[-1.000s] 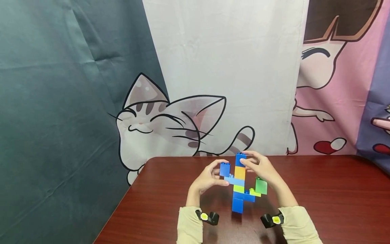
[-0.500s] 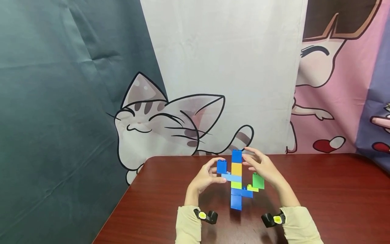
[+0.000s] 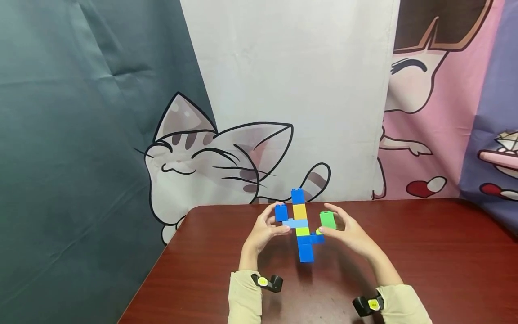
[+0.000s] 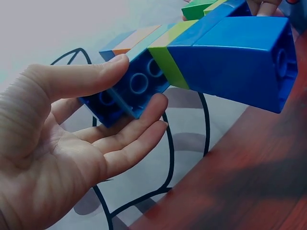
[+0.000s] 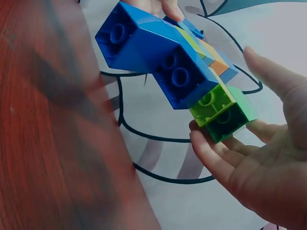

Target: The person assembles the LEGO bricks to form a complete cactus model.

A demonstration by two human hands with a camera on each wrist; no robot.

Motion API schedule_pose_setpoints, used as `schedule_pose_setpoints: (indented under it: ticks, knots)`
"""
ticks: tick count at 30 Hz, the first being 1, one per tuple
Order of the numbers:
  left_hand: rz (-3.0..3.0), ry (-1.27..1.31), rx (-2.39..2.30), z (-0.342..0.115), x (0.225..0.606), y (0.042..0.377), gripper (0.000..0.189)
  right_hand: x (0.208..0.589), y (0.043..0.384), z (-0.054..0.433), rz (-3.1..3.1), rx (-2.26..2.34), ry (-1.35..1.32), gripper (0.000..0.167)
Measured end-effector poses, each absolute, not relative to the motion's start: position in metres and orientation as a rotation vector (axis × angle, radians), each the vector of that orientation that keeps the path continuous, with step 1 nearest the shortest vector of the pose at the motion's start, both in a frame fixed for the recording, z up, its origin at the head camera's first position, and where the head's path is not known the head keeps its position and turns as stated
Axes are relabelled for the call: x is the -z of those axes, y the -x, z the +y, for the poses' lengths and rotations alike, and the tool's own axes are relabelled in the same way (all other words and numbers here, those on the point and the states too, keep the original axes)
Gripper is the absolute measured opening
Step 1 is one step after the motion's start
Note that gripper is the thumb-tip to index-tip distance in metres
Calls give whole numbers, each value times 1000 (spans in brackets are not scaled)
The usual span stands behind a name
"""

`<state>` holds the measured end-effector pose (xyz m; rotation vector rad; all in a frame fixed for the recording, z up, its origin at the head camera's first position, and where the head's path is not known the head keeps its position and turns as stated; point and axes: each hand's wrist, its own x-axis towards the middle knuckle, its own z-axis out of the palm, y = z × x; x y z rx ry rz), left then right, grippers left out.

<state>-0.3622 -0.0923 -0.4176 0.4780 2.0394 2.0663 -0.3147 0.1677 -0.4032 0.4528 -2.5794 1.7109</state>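
A building-block figure (image 3: 302, 231) stands tilted in the air above the table, with a column of blue, orange, light blue and lime bricks. My left hand (image 3: 261, 231) pinches its left arm, a light blue brick (image 3: 294, 223) bearing a blue brick (image 3: 281, 213); the left wrist view shows the thumb on the light blue brick. At the right arm's end sits a green brick (image 3: 327, 219). Beside it is my right hand (image 3: 348, 231), its fingertips at the brick's underside and its thumb apart from it in the right wrist view (image 5: 268, 163).
The reddish-brown table (image 3: 194, 279) lies below the hands. Behind its far edge hangs a cloth backdrop (image 3: 251, 67) with a cartoon cat. Each wrist wears a black camera mount (image 3: 269, 283).
My right hand has left the top blue brick and moved down to the green brick. The left hand keeps its grip, and the figure has shifted left and up in the head view.
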Motion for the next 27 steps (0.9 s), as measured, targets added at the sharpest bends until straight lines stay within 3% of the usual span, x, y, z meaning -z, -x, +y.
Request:
schedule_pose_setpoints:
  ticks: [18, 27]
  knots:
    - [2015, -424, -2153, -84, 426, 363, 74, 419, 322, 169, -2547, -1855, -609, 111]
    - [2053, -427, -2152, -76, 428, 365, 75, 422, 324, 170, -2481, -1852, -608, 92]
